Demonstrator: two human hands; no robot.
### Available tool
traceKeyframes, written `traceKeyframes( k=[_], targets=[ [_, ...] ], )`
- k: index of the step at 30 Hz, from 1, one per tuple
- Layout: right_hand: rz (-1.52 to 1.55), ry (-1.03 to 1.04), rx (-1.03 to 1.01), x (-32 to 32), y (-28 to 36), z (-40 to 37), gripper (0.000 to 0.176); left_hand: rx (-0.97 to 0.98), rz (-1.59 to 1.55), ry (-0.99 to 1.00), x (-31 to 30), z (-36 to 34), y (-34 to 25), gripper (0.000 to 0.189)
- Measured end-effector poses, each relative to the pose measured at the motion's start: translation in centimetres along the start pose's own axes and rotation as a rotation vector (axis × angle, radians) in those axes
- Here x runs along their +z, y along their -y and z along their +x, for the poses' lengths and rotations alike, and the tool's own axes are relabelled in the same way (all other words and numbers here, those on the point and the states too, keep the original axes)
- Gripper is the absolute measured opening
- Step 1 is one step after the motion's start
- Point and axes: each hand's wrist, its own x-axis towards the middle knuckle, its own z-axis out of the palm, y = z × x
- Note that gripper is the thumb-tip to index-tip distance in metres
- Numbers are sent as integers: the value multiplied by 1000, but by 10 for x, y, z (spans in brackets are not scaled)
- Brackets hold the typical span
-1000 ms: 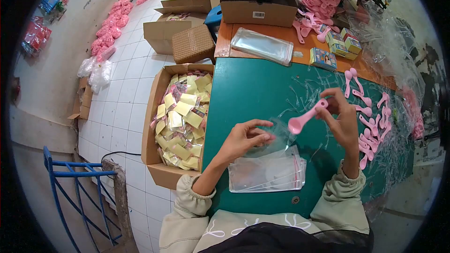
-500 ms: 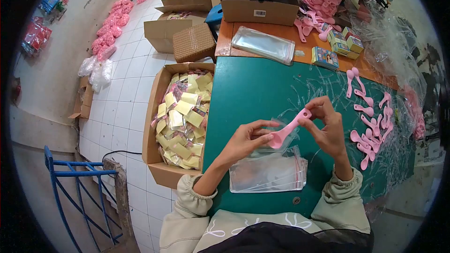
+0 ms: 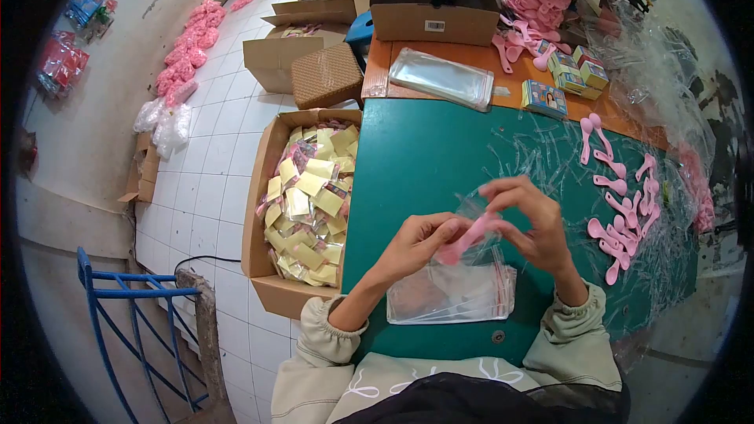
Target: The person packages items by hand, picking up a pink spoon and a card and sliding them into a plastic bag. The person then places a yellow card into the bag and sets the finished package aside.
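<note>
A pink measuring spoon (image 3: 462, 245) lies at a slant between my hands, partly covered by a clear plastic bag (image 3: 473, 206) and blurred by motion. My left hand (image 3: 425, 242) pinches the spoon and bag from the left, thumb on top. At the handle end is my right hand (image 3: 536, 224), its thumb beside the spoon and its index finger raised apart; whether it touches the bag is hard to see. Beneath both hands a stack of clear resealable bags (image 3: 448, 294) rests on the green table (image 3: 416, 149).
Loose pink spoons (image 3: 620, 228) lie at the right among clear plastic scraps. Left of the table stands a carton (image 3: 275, 302) full of packets with yellow cards. Clear bags (image 3: 442, 77), small card packs (image 3: 544, 98) and an open cardboard box (image 3: 436, 23) sit at the back.
The spoon has come nearer my left hand, with the bag now over part of it. My right hand's finger and thumb have spread from their pinch on the handle.
</note>
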Motion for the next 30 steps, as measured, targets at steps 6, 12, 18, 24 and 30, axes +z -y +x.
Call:
traceKeyframes(
  k=[6,12,18,24,30],
  targets=[
    [309,-24,153,-12,-9,-1,33,120,-176,0,4,1,-9,36],
    [282,407,172,-34,0,8,34,209,-147,51,0,-14,-28,37],
    [-771,328,634,-104,-110,9,26,465,-64,-57,-29,-22,-45,39],
    [-825,-6,723,-132,-244,39,39,319,-122,-323,-24,-13,-64,32],
    [-829,-268,797,-121,-296,32,42,121,-257,-380,-26,0,-58,33]
  ],
)
